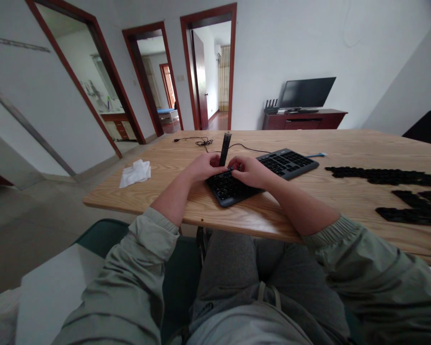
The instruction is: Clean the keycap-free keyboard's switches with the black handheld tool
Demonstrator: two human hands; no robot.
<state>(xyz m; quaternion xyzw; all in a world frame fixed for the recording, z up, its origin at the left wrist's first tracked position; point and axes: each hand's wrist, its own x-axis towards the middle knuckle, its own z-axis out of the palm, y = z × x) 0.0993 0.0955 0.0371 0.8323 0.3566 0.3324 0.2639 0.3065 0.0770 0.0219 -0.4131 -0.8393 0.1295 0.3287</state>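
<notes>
A black keyboard lies at an angle on the table, with many of its key positions looking bare. My left hand is at the keyboard's far left corner, closed around a dark, flat, stick-like piece that stands nearly upright. The lower end of that piece is hidden by my fingers. Over the top row of keys, my right hand has its fingers curled in a pinch, close to my left thumb. Whatever is between the right fingertips is hidden.
Black keycaps lie in rows on the wooden table at the right, with more groups nearer me. A crumpled white tissue lies left. Behind the keyboard is its coiled cable; a thin blue tool pokes out beyond its right end.
</notes>
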